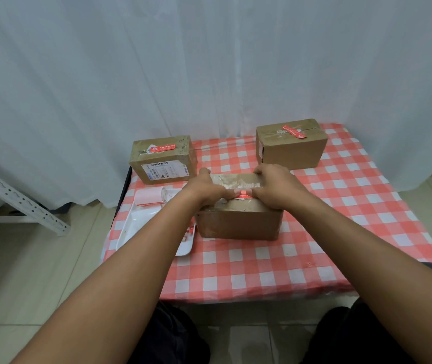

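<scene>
Step in hand, as judged: the red sticker is being pressed onto the taped top of the centre box.

To be done well: the box should be steadied under the L hand, w/ weight put straight down, not sideways, so it isn't shoved toward the tray. The sticker is best smoothed from its middle outward, L end first, then R end under the R hand, so no crease is trapped on the wrinkled clear tape. Firm pressure is needed at the edges, since glossy tape prob. gives poor hold.

Positions, L to R:
- The tray, w/ a pink roll in it, lies just beside the box's L side.
- A labelled box stands at rear L.
- The L hand is laid on the box top, w/ fingers reaching to the far L edge and the thumb tip touching the sticker. Nothing is gripped.
- The sticker lies between the two hands, near the top's front edge, partly hidden by fingertips.
- The R hand is spread over the R part of the top, w/ fingers lightly bent and pressed down, tips at the sticker's R end. Nothing is seen held.
- Another box stands well apart at rear R, on the checked cloth.
</scene>
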